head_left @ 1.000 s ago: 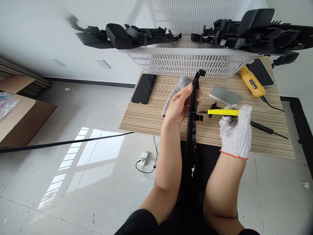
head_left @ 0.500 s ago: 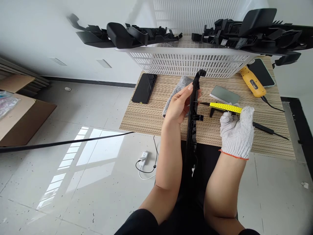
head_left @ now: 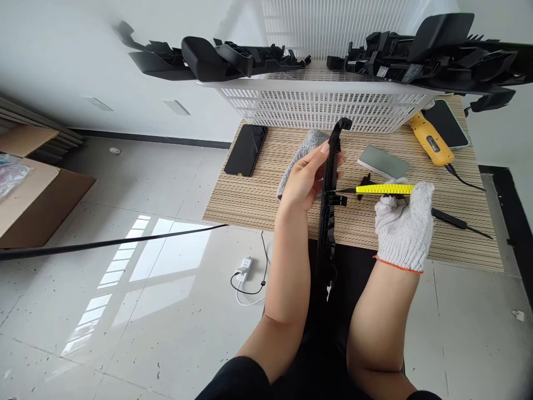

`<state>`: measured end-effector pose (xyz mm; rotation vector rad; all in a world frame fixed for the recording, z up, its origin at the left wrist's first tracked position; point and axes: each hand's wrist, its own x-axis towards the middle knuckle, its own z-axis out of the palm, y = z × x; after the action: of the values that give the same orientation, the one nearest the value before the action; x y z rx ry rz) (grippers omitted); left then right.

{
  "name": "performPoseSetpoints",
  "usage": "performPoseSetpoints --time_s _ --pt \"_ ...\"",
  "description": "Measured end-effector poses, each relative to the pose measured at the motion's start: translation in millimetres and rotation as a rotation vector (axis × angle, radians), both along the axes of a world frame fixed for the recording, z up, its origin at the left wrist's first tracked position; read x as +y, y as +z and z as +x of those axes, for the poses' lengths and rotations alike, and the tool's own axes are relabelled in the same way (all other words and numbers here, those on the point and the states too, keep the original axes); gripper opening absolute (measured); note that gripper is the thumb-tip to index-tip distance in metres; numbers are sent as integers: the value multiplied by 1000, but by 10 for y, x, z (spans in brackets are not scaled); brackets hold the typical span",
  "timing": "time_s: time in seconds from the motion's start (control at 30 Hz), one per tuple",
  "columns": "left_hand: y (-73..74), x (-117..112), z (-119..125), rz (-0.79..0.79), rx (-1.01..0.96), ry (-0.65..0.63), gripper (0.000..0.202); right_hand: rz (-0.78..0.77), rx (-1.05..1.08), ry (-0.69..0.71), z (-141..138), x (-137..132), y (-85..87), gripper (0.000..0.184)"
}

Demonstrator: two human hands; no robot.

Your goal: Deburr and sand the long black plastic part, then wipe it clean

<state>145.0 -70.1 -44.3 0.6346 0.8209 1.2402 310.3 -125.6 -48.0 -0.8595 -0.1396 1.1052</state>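
The left grip (head_left: 306, 180), bare, is closed round one long black plastic strip (head_left: 327, 233), held upright at the worktop (head_left: 258, 194) edge. The right grip (head_left: 402, 225), gloved, clenches one yellow knife (head_left: 383, 189), its blade tip just beside the strip. On the worktop lie one grey cloth (head_left: 302, 153), one grey block (head_left: 383, 162), one yellow power tool (head_left: 428, 139), one black pick (head_left: 452, 219), a left phone (head_left: 245, 150) and a right phone (head_left: 447, 122). One white basket (head_left: 320, 103) bears two black mouldings (head_left: 220, 58).

Small workshop, makeshift, in bare tiled room. My striped bench (head_left: 258, 194) carries white slatted crate (head_left: 320, 103) stacked with black moulded parts (head_left: 225, 58), yellow power tool (head_left: 431, 143), screwdriver (head_left: 449, 218). Gloved right hand (head_left: 403, 225) grips yellow knife (head_left: 385, 189). Cardboard boxes (head_left: 33, 194) on floor to my left.
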Motion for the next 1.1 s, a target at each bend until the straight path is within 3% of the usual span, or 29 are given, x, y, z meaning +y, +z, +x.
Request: performPoseSetpoints --time_s 0.2,0.37,0.53,0.73,1.1 --pt "-25 6 -12 18 48 -20 31 51 -7 30 4 -13 -8 36" --pt "-37 12 -15 6 20 -15 33 75 7 -11 -8 -16 -15 31" --pt "-20 3 -8 -2 10 -6 36 99 -18 43 -4 -24 -28 36" --pt "-23 -1 -11 24 56 -7 40 129 -2 -24 1 -22 -39 23" --pt "-60 13 -18 71 76 -9 41 152 -18 22 -12 -25 -41 28"
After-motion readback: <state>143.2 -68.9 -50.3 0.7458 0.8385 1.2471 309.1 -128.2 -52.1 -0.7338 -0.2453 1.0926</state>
